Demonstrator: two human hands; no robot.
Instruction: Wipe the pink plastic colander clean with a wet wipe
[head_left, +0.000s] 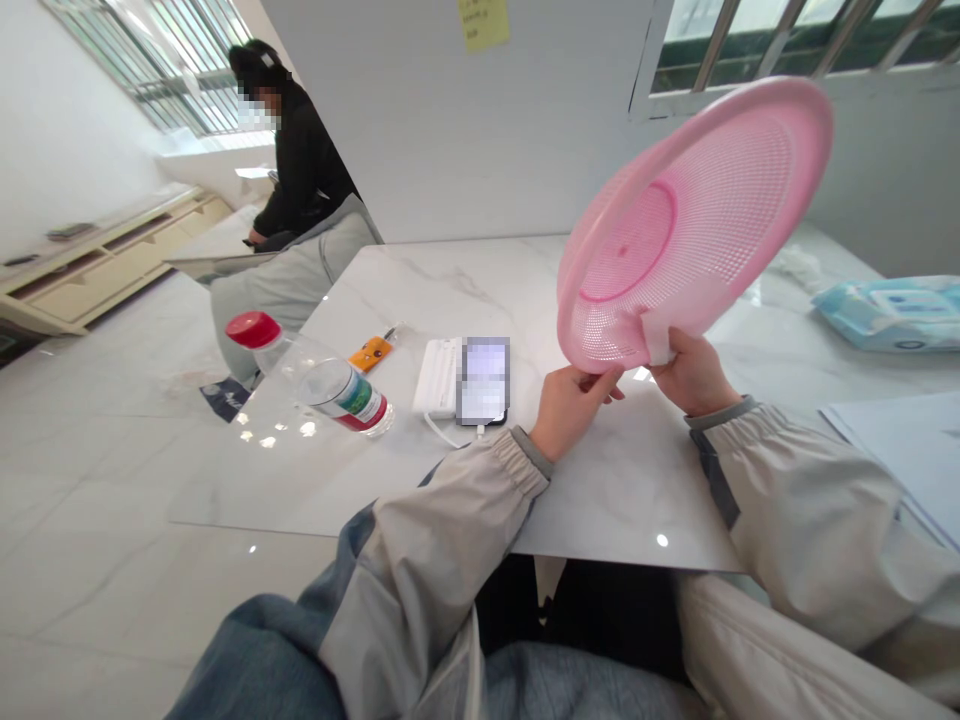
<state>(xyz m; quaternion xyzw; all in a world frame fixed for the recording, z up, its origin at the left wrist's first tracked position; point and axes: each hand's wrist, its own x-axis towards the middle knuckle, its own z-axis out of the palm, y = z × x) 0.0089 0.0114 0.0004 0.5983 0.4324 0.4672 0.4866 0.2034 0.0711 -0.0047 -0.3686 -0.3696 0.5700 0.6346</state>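
A pink plastic colander (652, 240) is held up tilted above the marble-look table, its open side turned partly toward me. My left hand (571, 405) is closed on the lower rim, thumb and fingers pinching it. At the lower right part of the rim, my right hand (696, 375) is closed on a thin white wipe (658, 338). The wipe lies folded over the rim and against the mesh inside. Some of the right fingers are hidden behind the colander.
On the table (600, 490) are a clear bottle with a red cap (253, 329), an orange item (371, 353), a white box-like device (437, 378) and a phone (483, 380) with a cable. A blue wipes pack (892, 312) and paper (900, 440) lie right. Another person (307, 150) sits at the far left.
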